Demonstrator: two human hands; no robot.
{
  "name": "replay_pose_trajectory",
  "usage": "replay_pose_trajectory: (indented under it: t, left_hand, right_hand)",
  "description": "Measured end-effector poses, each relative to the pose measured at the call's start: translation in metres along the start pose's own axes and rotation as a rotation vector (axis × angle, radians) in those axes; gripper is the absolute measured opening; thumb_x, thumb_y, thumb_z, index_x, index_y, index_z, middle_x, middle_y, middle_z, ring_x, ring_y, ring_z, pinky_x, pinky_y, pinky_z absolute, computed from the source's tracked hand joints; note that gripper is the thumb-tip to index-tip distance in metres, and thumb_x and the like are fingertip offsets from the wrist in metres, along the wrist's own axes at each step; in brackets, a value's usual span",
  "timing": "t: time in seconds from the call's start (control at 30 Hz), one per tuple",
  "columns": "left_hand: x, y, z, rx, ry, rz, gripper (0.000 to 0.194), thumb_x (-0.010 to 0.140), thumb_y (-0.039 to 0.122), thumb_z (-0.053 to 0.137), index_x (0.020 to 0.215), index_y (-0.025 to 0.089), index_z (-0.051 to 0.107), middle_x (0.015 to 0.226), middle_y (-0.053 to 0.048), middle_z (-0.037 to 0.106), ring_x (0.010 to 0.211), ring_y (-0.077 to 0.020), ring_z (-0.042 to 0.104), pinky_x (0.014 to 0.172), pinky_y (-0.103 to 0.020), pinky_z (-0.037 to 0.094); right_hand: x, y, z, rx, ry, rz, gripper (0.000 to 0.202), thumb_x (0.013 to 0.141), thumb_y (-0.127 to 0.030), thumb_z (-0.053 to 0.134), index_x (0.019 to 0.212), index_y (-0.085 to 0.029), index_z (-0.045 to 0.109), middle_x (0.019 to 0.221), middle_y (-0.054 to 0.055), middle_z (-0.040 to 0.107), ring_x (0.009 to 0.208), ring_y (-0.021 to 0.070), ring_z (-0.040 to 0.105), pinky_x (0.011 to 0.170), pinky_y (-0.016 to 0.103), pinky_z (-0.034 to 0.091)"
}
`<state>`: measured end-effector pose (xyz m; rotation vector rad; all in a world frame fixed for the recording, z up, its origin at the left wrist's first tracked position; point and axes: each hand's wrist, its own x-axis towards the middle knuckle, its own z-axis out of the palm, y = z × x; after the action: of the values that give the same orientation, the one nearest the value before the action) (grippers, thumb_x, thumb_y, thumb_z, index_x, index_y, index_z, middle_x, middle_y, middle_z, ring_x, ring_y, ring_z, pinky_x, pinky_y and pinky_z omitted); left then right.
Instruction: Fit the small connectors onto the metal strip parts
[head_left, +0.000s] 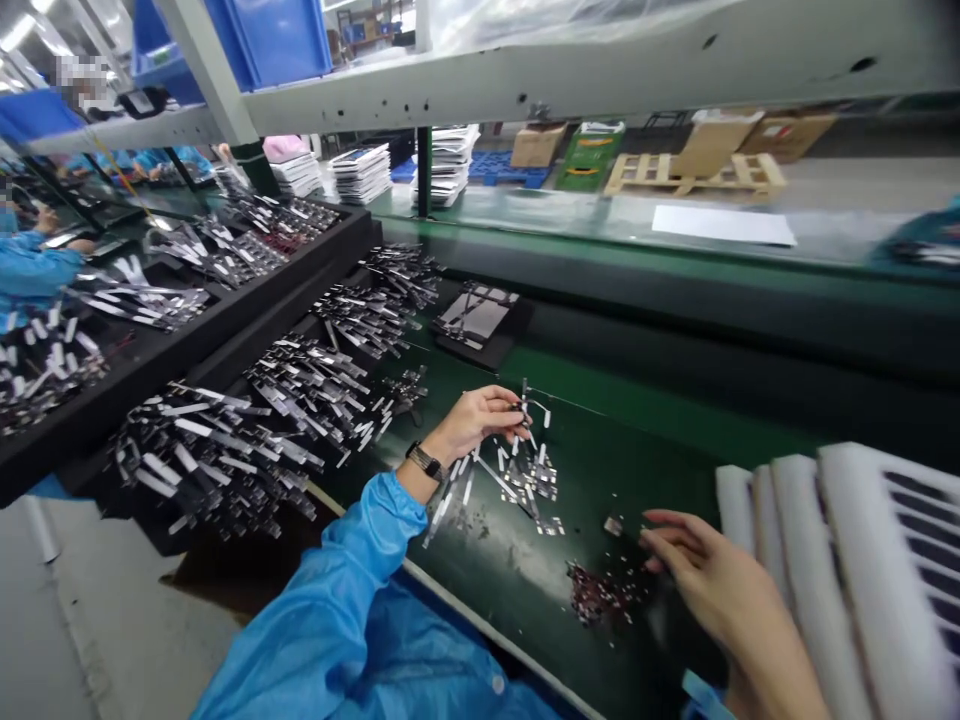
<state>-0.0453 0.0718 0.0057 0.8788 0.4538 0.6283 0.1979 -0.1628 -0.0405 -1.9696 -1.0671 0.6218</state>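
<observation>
My left hand, in a blue sleeve with a dark wristband, is closed in a pinch on a thin flex cable with a white tab. Under it, a loose bunch of flex cables with silver and white ends lies on the green table. My right hand hovers at the right, thumb and forefinger brought together; whatever is between them is too small to name. Close to its fingertips are a small square piece and a heap of tiny dark-red and silver parts.
Thick piles of flex cables line the left side beside a black divided tray. A black block with a grey plate lies farther back. White foam trays stand at right. A shelf beam crosses above. A co-worker's sleeve shows far left.
</observation>
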Motion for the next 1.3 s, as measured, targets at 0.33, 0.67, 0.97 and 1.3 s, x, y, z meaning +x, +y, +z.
replay_pose_trajectory:
  t: [0.33,0.67,0.97,1.3]
  left_hand:
    - [-0.006,0.009,0.010,-0.024,0.052,0.078,0.053,0.072,0.031,0.098,0.099,0.017,0.055,0.093,-0.008,0.080,0.091,-0.0282,0.083,0.075,-0.031,0.065]
    - [-0.005,0.004,0.018,0.108,0.071,0.108,0.048,0.071,0.030,0.097,0.093,0.017,0.057,0.091,-0.007,0.080,0.079,-0.0194,0.079,0.062,-0.024,0.058]
    - [-0.005,-0.010,0.030,0.292,0.009,0.076,0.033,0.079,0.031,0.090,0.088,0.016,0.062,0.093,-0.008,0.078,0.076,-0.0177,0.076,0.062,-0.026,0.058]
    - [-0.013,-0.012,0.038,0.709,0.086,0.322,0.014,0.086,0.023,0.080,0.101,0.023,0.079,0.086,-0.002,0.076,0.080,-0.0189,0.073,0.081,-0.032,0.057]
  right_hand:
    - [0.010,-0.103,0.025,0.289,-0.286,-0.184,0.030,0.094,-0.040,0.071,0.118,-0.022,0.076,0.108,0.011,0.084,0.092,0.0270,0.082,0.094,0.044,0.064]
    - [0.022,-0.092,0.043,0.608,-0.284,-0.108,0.025,0.090,-0.038,0.081,0.106,-0.020,0.075,0.100,0.010,0.085,0.073,0.0194,0.077,0.055,0.027,0.055]
    - [0.026,-0.088,0.049,0.678,-0.229,-0.052,0.030,0.083,-0.047,0.088,0.095,-0.020,0.082,0.085,0.008,0.083,0.076,0.0220,0.079,0.060,0.030,0.057]
    - [0.024,-0.091,0.052,0.773,-0.213,-0.003,0.040,0.084,-0.044,0.089,0.109,-0.021,0.067,0.096,0.007,0.085,0.084,0.0216,0.081,0.082,0.036,0.063]
